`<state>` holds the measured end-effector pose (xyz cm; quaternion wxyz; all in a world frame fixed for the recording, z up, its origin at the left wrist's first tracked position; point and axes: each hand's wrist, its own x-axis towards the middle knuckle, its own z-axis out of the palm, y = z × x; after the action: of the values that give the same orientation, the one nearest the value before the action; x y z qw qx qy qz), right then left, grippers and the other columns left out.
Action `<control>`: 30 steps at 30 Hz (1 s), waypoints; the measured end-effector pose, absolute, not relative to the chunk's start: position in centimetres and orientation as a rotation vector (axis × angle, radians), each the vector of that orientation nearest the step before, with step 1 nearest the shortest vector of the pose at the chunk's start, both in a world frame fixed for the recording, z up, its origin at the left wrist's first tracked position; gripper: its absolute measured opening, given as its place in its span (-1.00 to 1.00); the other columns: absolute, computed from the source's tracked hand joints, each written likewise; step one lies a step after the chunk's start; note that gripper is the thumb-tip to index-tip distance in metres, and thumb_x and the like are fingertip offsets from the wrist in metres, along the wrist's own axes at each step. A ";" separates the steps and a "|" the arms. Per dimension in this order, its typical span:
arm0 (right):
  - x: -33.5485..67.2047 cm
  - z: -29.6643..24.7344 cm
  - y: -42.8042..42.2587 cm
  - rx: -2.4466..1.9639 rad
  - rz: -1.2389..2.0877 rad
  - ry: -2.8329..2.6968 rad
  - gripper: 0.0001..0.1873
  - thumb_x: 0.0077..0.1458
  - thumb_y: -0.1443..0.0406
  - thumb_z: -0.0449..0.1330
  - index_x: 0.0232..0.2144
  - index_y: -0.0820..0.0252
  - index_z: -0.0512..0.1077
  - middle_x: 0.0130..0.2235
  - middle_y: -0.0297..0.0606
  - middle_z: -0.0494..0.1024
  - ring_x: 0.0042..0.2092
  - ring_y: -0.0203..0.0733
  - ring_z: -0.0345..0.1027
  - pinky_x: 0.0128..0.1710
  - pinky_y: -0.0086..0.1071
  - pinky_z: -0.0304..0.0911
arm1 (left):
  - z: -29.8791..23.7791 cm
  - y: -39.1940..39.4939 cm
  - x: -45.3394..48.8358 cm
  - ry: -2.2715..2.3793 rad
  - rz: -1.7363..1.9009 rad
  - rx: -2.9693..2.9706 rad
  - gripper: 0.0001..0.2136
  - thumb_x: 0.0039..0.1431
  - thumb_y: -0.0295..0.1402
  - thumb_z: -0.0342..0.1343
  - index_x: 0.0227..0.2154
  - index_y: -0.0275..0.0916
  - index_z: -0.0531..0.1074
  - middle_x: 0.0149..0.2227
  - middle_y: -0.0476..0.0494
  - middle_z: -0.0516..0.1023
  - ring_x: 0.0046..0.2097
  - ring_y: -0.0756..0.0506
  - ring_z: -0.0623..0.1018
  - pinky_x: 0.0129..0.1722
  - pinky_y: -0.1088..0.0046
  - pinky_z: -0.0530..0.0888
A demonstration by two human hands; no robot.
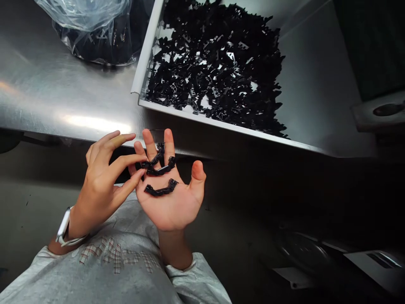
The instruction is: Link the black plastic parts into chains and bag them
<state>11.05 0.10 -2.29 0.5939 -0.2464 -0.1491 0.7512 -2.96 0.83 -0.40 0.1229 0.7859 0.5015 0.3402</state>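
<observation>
My right hand [169, 207] is turned palm up with its fingers spread, below the white tray. Small curved black plastic parts lie on it: one part [161, 188] across the palm, another [162, 170] at the base of the fingers, and a third [155, 159] angled over the fingers. From the left, my left hand [109, 177] reaches over, its thumb and forefinger pinched on the near end of the black parts by the right hand's little finger. Which part the pinch holds is partly hidden by the fingertips.
A white tray [228, 123] holds a large heap of black plastic parts [218, 63]. It stands on a shiny metal table [79, 93], its near side over the edge. Back left is a clear plastic bag [95, 29] with dark contents. Dim equipment [376, 261] shows low right.
</observation>
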 end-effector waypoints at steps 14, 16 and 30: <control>11.0 -2.3 0.1 -0.670 1.741 -0.454 -0.23 0.22 -0.21 -0.24 0.35 -0.12 0.09 0.37 -0.14 0.32 0.36 0.08 0.26 0.16 0.27 0.34 | -0.4 1.0 -2.6 1.498 1.066 2.254 -0.80 0.25 -0.46 0.19 -0.09 -0.12 0.52 0.12 -0.19 0.55 0.26 -0.32 0.46 0.26 -0.02 0.40; 10.9 -2.1 0.1 -0.673 1.754 -0.445 -0.21 0.20 -0.23 -0.23 0.36 -0.12 0.07 0.39 -0.15 0.30 0.36 0.08 0.25 0.16 0.26 0.34 | -0.4 1.0 -2.6 1.496 1.087 2.238 -0.80 0.25 -0.46 0.18 -0.09 -0.12 0.52 0.11 -0.19 0.56 0.26 -0.31 0.46 0.26 -0.01 0.40; 10.9 -2.1 0.0 -0.624 1.769 -0.377 -0.25 0.20 -0.21 -0.21 0.34 -0.17 0.09 0.39 -0.21 0.28 0.38 0.04 0.21 0.15 0.27 0.36 | -0.6 0.4 -2.8 1.410 1.162 2.215 -0.73 0.24 -0.36 0.26 -0.01 -0.08 0.51 0.12 -0.22 0.54 0.26 -0.35 0.44 0.25 -0.10 0.38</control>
<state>10.92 0.01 -2.06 0.5762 -0.2665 -0.1611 0.7556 -2.80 0.41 -0.61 0.1345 0.7644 0.4866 0.4010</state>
